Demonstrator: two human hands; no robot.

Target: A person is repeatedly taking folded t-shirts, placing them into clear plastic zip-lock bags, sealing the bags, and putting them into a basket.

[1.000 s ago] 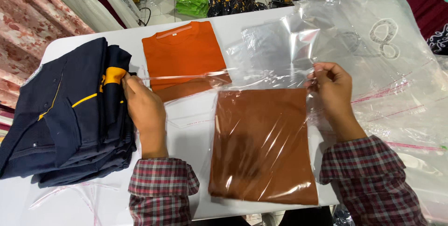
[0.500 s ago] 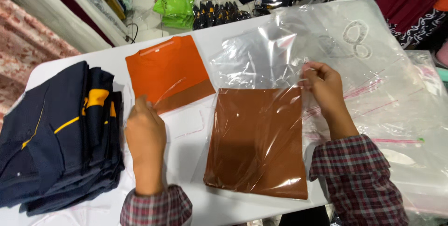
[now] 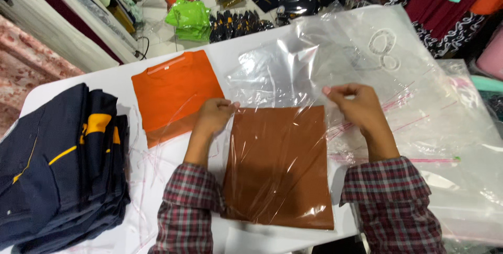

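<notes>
Leftmost, navy garment stack (image 3: 57,165) at lower left; orange shirt (image 3: 175,94) beside it. Centre frame: brown folded garment in clear bag (image 3: 280,165). Left hand (image 3: 215,117) pinches the bag's top left corner, right hand (image 3: 356,107) pinches top right. Loose plastic bags (image 3: 419,102) at right.

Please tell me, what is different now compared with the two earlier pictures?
The left hand left the navy stack and moved right, now pinching the bag's top left corner. The right hand still holds the top right. The brown garment in its clear bag and the orange garment stayed put.
</notes>
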